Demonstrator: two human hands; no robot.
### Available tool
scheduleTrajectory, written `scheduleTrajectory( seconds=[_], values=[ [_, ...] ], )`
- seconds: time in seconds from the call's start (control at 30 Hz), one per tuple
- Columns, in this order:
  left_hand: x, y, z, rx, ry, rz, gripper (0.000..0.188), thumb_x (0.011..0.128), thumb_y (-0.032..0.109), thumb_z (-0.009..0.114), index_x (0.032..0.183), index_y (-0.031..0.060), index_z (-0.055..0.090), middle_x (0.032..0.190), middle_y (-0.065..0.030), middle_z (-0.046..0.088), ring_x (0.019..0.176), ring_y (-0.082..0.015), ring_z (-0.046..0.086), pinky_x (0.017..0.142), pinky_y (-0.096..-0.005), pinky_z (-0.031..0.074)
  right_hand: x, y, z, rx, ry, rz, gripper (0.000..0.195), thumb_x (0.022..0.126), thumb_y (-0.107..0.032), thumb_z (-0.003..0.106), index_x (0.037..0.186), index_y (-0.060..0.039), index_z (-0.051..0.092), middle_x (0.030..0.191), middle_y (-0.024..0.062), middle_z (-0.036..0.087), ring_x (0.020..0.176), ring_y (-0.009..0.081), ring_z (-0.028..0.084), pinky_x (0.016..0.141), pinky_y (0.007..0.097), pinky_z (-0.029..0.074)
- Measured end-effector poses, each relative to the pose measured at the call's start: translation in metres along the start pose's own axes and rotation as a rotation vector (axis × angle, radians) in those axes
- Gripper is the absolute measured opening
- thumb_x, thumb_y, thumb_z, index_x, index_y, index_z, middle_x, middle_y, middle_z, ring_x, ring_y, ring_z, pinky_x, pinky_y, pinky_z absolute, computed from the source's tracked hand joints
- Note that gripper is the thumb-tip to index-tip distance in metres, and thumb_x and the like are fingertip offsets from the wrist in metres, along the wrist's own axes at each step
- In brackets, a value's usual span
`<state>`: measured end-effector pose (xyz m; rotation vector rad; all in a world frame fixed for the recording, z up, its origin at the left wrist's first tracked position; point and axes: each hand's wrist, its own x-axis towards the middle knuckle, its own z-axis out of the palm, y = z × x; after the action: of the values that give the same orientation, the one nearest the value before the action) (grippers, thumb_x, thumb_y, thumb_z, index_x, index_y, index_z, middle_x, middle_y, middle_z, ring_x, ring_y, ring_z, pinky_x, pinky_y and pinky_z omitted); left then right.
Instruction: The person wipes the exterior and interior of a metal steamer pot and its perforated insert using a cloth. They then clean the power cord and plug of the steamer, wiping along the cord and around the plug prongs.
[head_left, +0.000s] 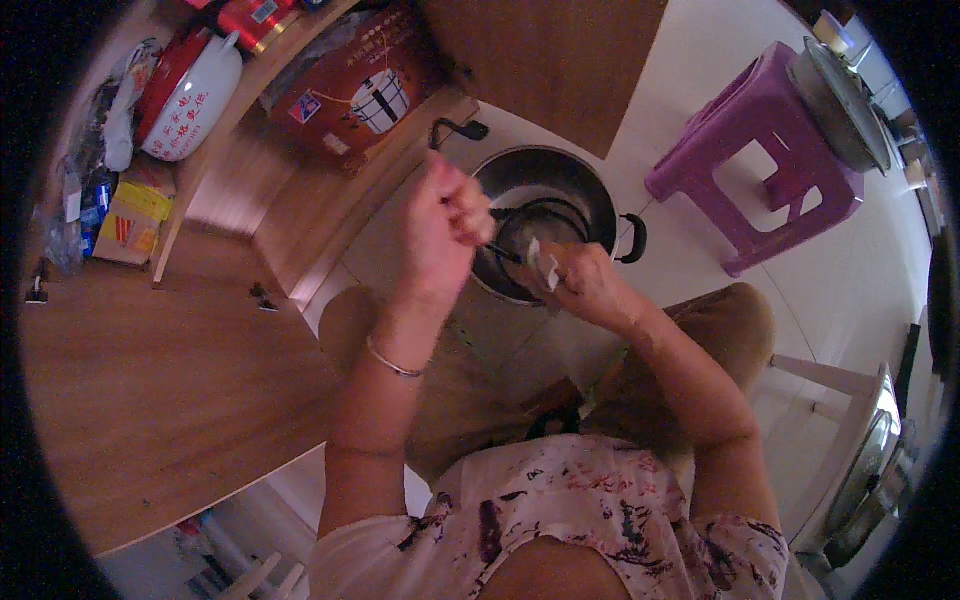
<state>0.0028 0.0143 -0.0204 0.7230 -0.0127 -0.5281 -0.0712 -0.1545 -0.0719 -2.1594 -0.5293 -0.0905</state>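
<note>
A black power cord runs between my two hands, above a round metal pot that stands on the floor. More of the black cord lies coiled in the pot. My left hand, somewhat blurred, is closed around the cord, and a black end of it sticks up past the fingers. On the right, my right hand grips a crumpled white cloth or tissue around the cord. The pot's black side handle points right; its other side is hidden by my left hand.
An open wooden cabinet at the left holds a red box, a white and red pot and small packages. Its doors reach out beside and ahead of me. A purple plastic stool bearing a metal lid stands at the right, above a white stool.
</note>
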Motion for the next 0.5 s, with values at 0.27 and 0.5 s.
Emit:
scheduleTrajectory(
  seconds=[0.27, 0.5],
  values=[
    [-0.009, 0.058, -0.033, -0.066, 0.046, 0.252, 0.034, 0.09, 0.035, 0.042, 0.063, 0.0154, 0.035, 0.054, 0.0045, 0.024, 0.044, -0.007, 0.019, 0.042, -0.0229, 0.016, -0.031, 0.063, 0.001, -0.143, 0.053, -0.027, 0.012, 0.068, 0.003, 0.052, 0.076, -0.0049, 0.052, 0.068, 0.0148, 0.052, 0.068, 0.0358, 0.052, 0.06, 0.0398, 0.042],
    [-0.025, 0.076, -0.028, 0.061, 0.097, 0.418, 0.036, 0.092, 0.036, 0.039, 0.064, 0.0137, 0.033, 0.054, 0.0035, 0.023, 0.046, -0.0072, 0.018, 0.042, -0.0229, 0.016, -0.038, 0.093, -0.009, -0.346, 0.102, 0.009, 0.015, 0.067, -0.004, 0.057, 0.08, -0.0069, 0.053, 0.071, 0.0142, 0.056, 0.067, 0.0341, 0.055, 0.058, 0.0392, 0.045]
  ],
)
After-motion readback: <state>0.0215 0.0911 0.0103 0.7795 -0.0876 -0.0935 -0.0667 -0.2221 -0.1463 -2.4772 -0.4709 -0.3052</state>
